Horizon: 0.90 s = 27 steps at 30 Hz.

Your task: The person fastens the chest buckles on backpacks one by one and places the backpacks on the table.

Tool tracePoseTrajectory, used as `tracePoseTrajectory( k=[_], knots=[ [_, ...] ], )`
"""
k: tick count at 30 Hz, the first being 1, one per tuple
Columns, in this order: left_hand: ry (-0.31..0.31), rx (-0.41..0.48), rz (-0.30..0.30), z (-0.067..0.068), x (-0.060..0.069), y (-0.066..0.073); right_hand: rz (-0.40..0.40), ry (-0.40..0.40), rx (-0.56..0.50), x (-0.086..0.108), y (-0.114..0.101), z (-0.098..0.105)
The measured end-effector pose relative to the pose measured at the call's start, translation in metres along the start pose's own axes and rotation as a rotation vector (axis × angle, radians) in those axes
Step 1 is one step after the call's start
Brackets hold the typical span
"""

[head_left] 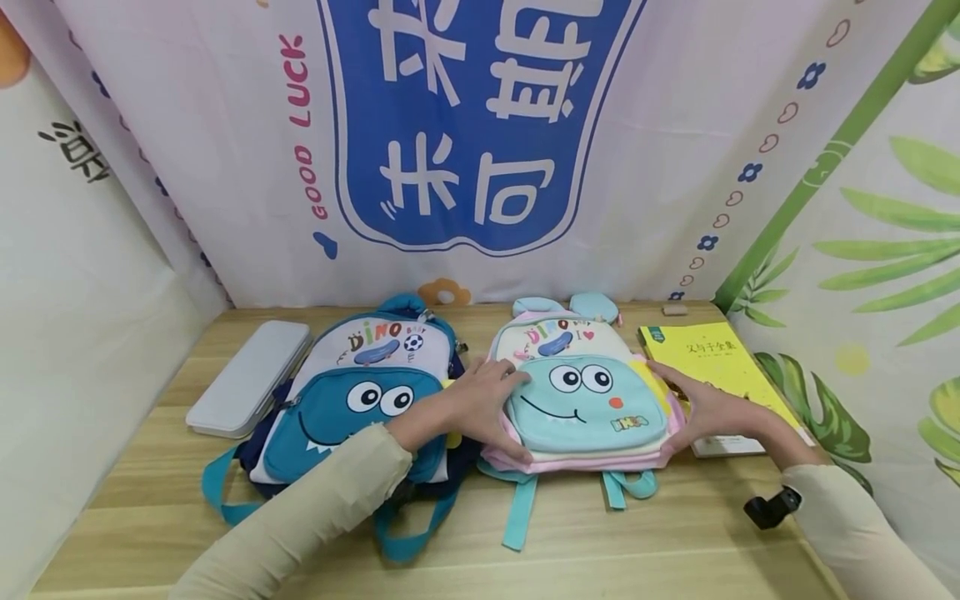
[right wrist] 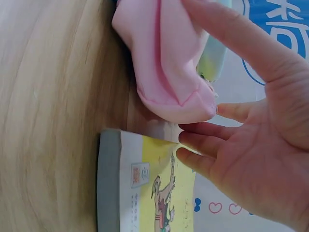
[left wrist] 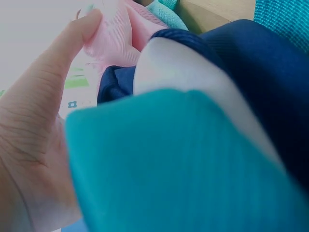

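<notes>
In the head view, a mint and pink dinosaur backpack point(head_left: 585, 408) lies face up on the table, flanked by both hands. My left hand point(head_left: 487, 404) touches its left side, thumb along the lower edge; in the left wrist view that thumb is on the pink fabric point(left wrist: 116, 38). My right hand point(head_left: 712, 408) is at the opposite side, its thumb against the pink side point(right wrist: 169, 63) in the right wrist view and its other fingers extended. Below my left forearm lies a teal and navy dinosaur backpack point(head_left: 367, 408), its teal front pocket point(left wrist: 145, 159) filling the left wrist view.
A white pencil case point(head_left: 251, 379) lies left of the teal backpack. Right of the mint one, partly behind my right hand, is a yellow book point(head_left: 716, 358). A small brown piece point(head_left: 674, 309) sits at the table's back edge. Printed cloth point(head_left: 637, 208) hangs behind.
</notes>
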State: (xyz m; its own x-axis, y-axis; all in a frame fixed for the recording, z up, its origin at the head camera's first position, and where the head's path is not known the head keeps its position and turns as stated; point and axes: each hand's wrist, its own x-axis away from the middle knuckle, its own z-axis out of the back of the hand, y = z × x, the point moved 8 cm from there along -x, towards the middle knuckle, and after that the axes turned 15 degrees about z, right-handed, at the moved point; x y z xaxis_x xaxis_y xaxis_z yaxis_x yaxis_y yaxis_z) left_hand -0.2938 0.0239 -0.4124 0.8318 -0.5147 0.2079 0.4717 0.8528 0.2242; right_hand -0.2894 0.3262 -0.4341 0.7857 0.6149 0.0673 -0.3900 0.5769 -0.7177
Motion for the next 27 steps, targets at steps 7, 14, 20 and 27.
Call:
tracePoseTrajectory(
  k=[7, 14, 20, 27],
  knots=[
    [0.0, -0.036, 0.016, -0.001, -0.001, 0.004, 0.026, 0.042, -0.077, 0.001, -0.003, 0.005],
    [-0.029, -0.019, 0.057, -0.004, 0.001, 0.004, 0.038, 0.094, -0.059, 0.002, -0.011, 0.011],
    [-0.062, 0.056, 0.085, -0.009, 0.001, 0.002, 0.083, 0.143, -0.044, 0.004, -0.027, 0.016],
    [-0.069, 0.125, 0.093, -0.011, 0.003, 0.003, 0.124, 0.223, -0.073, 0.005, -0.049, 0.027]
  ],
)
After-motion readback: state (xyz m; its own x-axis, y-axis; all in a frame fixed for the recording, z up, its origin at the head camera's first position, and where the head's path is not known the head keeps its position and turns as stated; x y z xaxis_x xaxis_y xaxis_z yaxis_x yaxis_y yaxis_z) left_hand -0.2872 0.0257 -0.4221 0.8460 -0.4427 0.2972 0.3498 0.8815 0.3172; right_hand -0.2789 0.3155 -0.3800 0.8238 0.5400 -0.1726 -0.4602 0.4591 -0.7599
